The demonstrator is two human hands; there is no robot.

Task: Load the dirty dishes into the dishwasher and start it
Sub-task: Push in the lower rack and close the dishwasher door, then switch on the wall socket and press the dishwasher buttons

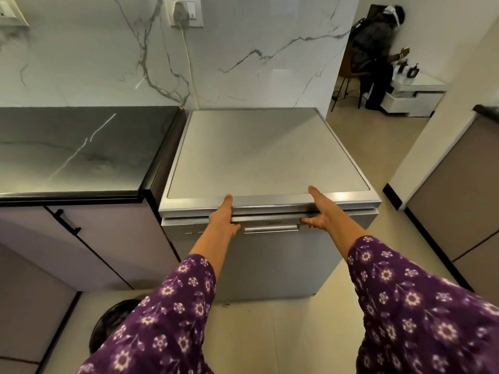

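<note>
In my head view the dishwasher (270, 155) stands in the middle of the frame. It is a grey freestanding unit with its back to the marble wall (256, 49), just beside the black countertop (81, 147) on its left. Its door looks closed, though I cannot tell whether a thin gap runs along the top.

Both my arms reach forward in purple flowered sleeves (175, 306). My left hand (224, 215) grips the front lip of the dishwasher left of centre, thumb laid flat on the top panel and fingers curled under the edge. My right hand (320, 211) grips the same lip right of centre in the same way. The hands are apart, and the door handle (271, 228) lies between them with neither hand round it.

In the upper middle a plug sits in a wall socket (185, 12), and a white cord (189, 63) drops behind the dishwasher. A cabinet door with a black bar handle (67, 221) is below the countertop on the left. A dark round object (113, 319) sits on the floor at the lower left, partly hidden by my sleeve.

In the upper right another person (375, 49) sits at a low white table (415, 95).
</note>
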